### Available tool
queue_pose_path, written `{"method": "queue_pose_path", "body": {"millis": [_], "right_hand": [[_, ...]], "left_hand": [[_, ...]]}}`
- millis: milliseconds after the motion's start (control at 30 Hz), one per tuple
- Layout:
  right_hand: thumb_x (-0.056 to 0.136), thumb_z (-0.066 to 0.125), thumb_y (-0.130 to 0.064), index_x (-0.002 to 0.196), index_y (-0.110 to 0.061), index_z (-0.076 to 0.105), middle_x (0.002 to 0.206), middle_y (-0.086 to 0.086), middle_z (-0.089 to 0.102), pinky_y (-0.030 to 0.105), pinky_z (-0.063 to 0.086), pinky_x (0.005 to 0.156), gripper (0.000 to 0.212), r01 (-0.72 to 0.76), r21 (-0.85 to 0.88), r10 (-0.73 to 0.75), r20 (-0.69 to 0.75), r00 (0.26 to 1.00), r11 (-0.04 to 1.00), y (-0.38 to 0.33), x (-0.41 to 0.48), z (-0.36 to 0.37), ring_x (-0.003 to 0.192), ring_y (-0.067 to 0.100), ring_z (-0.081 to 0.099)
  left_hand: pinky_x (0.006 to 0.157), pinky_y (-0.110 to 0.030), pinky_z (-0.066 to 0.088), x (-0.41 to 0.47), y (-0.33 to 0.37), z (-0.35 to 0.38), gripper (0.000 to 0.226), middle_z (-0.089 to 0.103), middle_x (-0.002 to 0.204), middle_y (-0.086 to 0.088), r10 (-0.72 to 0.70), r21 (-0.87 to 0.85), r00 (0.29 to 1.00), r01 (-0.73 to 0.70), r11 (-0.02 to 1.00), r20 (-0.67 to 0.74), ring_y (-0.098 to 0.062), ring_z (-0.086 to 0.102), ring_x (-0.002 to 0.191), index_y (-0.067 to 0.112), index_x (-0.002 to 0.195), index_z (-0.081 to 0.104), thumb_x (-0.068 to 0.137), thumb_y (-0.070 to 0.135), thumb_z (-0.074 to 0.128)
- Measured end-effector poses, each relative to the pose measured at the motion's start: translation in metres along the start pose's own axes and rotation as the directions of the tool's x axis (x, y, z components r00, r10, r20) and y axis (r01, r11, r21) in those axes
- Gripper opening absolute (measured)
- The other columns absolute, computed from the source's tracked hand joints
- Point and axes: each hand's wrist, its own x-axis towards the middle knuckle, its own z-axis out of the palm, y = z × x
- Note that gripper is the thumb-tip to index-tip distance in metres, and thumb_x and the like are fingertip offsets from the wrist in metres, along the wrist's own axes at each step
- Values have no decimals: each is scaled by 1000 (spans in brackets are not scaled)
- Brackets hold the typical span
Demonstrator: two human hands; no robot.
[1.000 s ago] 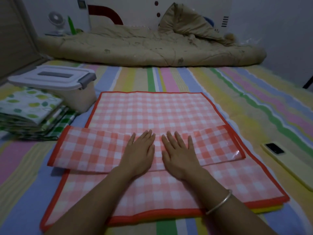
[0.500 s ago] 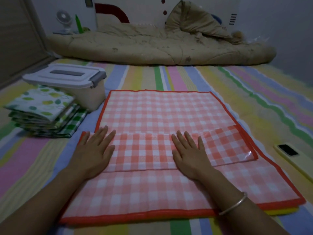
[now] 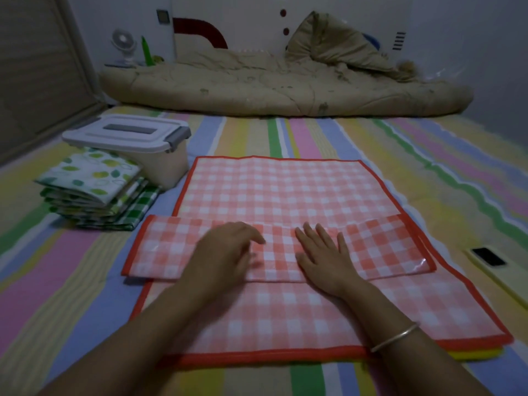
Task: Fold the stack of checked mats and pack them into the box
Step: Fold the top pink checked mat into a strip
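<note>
Plastic box (image 3: 171,167) far left, lid on, contents hidden, folded mats (image 3: 94,192) beside it, left hand (image 3: 228,252) and right hand (image 3: 323,258) resting on red checked mat (image 3: 274,192), grip slack, holding nothing.

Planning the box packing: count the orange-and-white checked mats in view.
2. The folded orange-and-white checked mat lies under the left hand and right hand; the flat orange-and-white checked mat lies beneath it. A yellow edge at its near right corner suggests more hidden below.

Left grip (image 3: 225,250) was motion-blurred, fingers indistinct, yellow mat (image 3: 474,354) mostly hidden under red checked mat (image 3: 274,190), only a corner showed, box (image 3: 168,164) contents hidden by lid (image 3: 125,134), phone (image 3: 487,257) cut off at rt edge
</note>
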Motion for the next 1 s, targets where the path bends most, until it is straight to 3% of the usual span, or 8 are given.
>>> {"method": "queue_pose_path", "body": {"millis": [167,267,367,467,533,600,800,1000], "right_hand": [[98,41,-44,151,-40,18,162,-9,3,49,-10,119,58,34,320,-34,-7,999,947,3,-5,-13,149,15,-6],[94,57,-35,135,-46,46,158,-7,22,46,23,117,44,16,768,128,-127,984,641,0,-24,-42,146,15,18],[99,51,-19,119,-28,61,128,-4,56,24,45,90,25,23,781,134,-137,981,624,4,-54,-68,113,8,57],[98,52,-20,106,-14,66,96,5,72,26,51,63,17,-268,844,104,249,963,464,2,-82,-71,77,14,67],[96,57,-21,109,-4,64,100,16,72,32,52,56,23,-525,815,82,522,849,246,1,-92,-68,76,26,67],[96,55,-23,112,0,61,104,19,72,33,55,58,28,-636,768,63,633,772,78,-2,-98,-69,84,30,69],[96,48,-9,117,9,52,108,29,67,48,59,76,29,-452,779,134,552,823,-435,-10,-95,-61,98,39,69],[96,48,-2,99,3,53,104,23,63,46,55,84,8,-241,862,404,434,805,-447,-13,-81,-53,97,33,65]], "left_hand": [[96,-28,40,-2,22,37,23,59,120,10,-126,197,982,97,976,139,-8,48,104,28,120,57,102,32,42],[95,-31,42,-3,25,40,23,59,118,6,-135,276,977,85,957,165,-12,50,102,25,120,55,103,27,40],[95,-30,45,-4,25,40,24,59,118,7,-148,256,976,104,961,162,-10,51,101,26,121,55,103,31,40],[93,-29,44,-2,23,38,28,58,121,10,-132,229,975,90,969,180,-8,50,105,31,125,52,101,38,38],[91,-30,42,1,24,35,32,55,125,10,-138,236,964,83,968,227,-9,48,107,35,129,48,100,44,35],[87,-31,41,7,26,32,35,53,126,7,-153,272,947,75,959,281,-12,47,108,35,131,48,100,46,35],[91,-36,46,15,29,32,40,54,127,1,-188,362,908,43,931,374,-18,48,111,29,132,52,99,46,38],[87,-34,42,16,29,27,45,53,129,2,-184,373,888,16,928,421,-17,48,113,30,134,49,97,53,38]]}}
